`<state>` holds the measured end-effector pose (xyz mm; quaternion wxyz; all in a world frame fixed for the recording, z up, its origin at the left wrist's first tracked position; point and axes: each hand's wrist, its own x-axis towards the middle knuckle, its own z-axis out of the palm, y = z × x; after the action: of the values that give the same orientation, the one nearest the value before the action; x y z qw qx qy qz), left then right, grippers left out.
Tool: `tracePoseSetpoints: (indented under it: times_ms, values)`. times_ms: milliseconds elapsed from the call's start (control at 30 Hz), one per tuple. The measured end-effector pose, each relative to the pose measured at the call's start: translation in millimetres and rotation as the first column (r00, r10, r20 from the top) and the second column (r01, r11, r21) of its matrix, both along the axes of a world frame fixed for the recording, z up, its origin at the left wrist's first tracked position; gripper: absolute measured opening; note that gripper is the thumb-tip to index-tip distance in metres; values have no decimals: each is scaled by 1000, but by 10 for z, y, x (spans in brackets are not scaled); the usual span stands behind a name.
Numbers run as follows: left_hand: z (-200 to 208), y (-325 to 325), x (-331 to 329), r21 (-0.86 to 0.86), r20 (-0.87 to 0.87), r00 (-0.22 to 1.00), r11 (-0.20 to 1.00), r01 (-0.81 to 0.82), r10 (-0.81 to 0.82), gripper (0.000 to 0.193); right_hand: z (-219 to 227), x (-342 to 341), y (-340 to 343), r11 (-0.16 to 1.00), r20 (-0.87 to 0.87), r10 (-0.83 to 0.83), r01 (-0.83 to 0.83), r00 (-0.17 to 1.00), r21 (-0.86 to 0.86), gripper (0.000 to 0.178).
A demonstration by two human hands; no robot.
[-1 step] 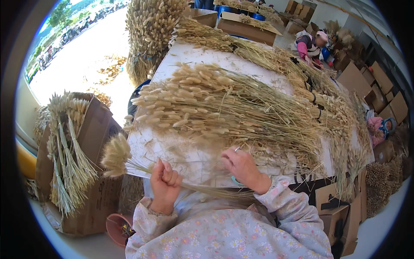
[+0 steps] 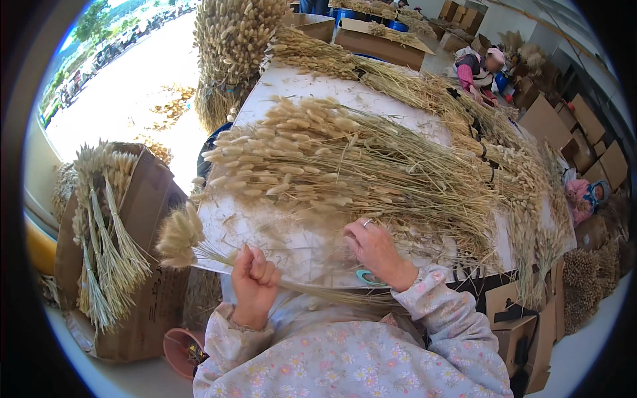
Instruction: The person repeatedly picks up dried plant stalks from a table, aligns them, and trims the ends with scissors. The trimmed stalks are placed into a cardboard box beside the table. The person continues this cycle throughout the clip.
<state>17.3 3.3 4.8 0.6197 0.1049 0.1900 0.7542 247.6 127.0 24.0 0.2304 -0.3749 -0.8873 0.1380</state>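
Note:
My left hand [image 2: 255,286] is closed around a small bunch of dried bunny-tail grass [image 2: 180,237]. Its fluffy heads stick out to the left and its thin stems run right, across my front. Over the near part of the table, my right hand [image 2: 379,254] has its fingers curled together, with a blurred tan smear beside the fingertips. What they pinch I cannot make out. Just below that hand lie the teal handles of what look like scissors [image 2: 369,278]. A large heap of bunny-tail grass [image 2: 332,159] spreads beyond both hands, heads to the left and stems to the right.
White table [image 2: 219,249] carries loose bits and tied bundles [image 2: 398,83] along its far and right sides. A cardboard box [image 2: 149,278] with finished-looking bunches stands at left, above a pink bucket [image 2: 179,351]. An open carton [image 2: 511,325] sits at right. One person [image 2: 481,73] works farther back.
My right hand has shifted slightly to the right and away from me, uncovering more of the teal handles. My left hand keeps its hold on the bunch, whose heads have moved slightly.

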Motion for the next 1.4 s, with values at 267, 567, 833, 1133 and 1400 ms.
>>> tracePoseSetpoints:
  times_ms: [267,567,833,1133,1400]
  values:
    - [78,18,29,31,34,999,999,7,-8,34,-333,-15,379,973,266,-39,-24,963,230,8]
    - [331,235,136,-202,-84,995,977,-64,48,18,392,-292,256,952,-146,-35,77,989,297,9]
    - [359,300,230,-177,-239,968,977,-120,75,26,413,-740,-312,924,0,239,-228,971,306,6]
    - [225,205,-129,-145,-61,984,974,-173,166,30,359,271,151,948,251,161,-221,955,231,5]
    - [197,169,-231,-101,-47,986,981,-164,160,29,382,1106,371,932,574,-252,34,779,362,12]
